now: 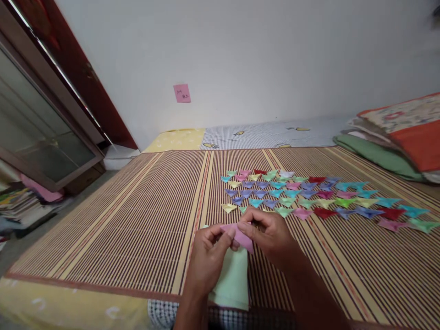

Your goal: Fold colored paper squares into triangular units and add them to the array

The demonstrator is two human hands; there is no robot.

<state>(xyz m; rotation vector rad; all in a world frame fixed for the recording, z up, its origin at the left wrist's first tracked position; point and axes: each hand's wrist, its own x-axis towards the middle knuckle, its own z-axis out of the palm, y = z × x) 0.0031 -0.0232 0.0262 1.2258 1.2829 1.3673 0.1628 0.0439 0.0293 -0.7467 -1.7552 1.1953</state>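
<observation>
A folded piece of pink paper (pixel 243 239) is held up between my two hands. My left hand (pixel 210 254) pinches its left side between thumb and fingers. From the right, my right hand (pixel 267 231) grips its upper edge, thumb on the near face. Under and behind my left hand lies a pale green sheet or pad (pixel 234 279), partly covered by the hand. Beyond my hands, many small folded paper pieces (pixel 270 204) in several colours stand in rows on the striped mat (pixel 154 220).
A stack of folded cloths (pixel 405 137) lies at the back right. A pink note (pixel 182 93) is stuck on the white wall (pixel 240 55). On the left are a glass-panelled cabinet door (pixel 44 114) and a pile of books (pixel 24 204). Patterned bedding (pixel 261 136) shows beyond the mat.
</observation>
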